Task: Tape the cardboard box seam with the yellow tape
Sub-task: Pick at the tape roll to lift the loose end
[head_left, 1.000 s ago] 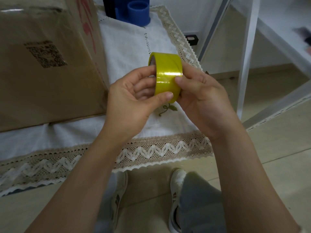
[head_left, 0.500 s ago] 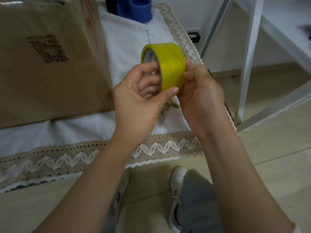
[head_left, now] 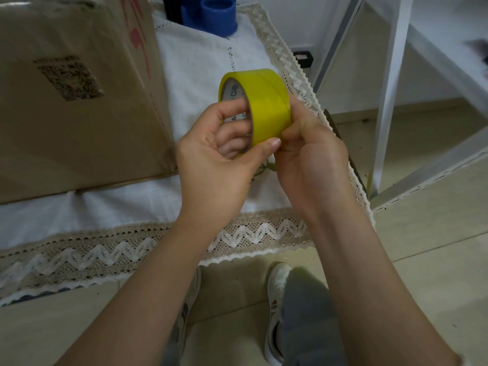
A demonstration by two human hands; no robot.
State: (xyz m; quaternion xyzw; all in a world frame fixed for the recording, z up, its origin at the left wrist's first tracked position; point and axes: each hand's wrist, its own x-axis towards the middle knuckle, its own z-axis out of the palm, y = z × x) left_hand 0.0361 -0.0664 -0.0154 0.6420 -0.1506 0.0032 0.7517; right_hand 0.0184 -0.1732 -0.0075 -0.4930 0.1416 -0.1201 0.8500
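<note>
- Nearest, 2 white shoes (head_left: 277, 302) stand on pale floor tiles (head_left: 422, 273).
- A white cloth (head_left: 200, 62) with a zigzag lace border covers the surface.
- Above it, the left hand (head_left: 211, 165) grips the yellow tape (head_left: 266, 107), fingers curled through its core, thumb on the glossy band.
- The right hand (head_left: 311, 154) pinches the roll's outer side.
- The cardboard box (head_left: 71, 96), matte brown, stands left of the roll, apart from it.
- Farthest, a blue cylinder (head_left: 217, 15); a white metal frame (head_left: 390, 83) at right.
</note>
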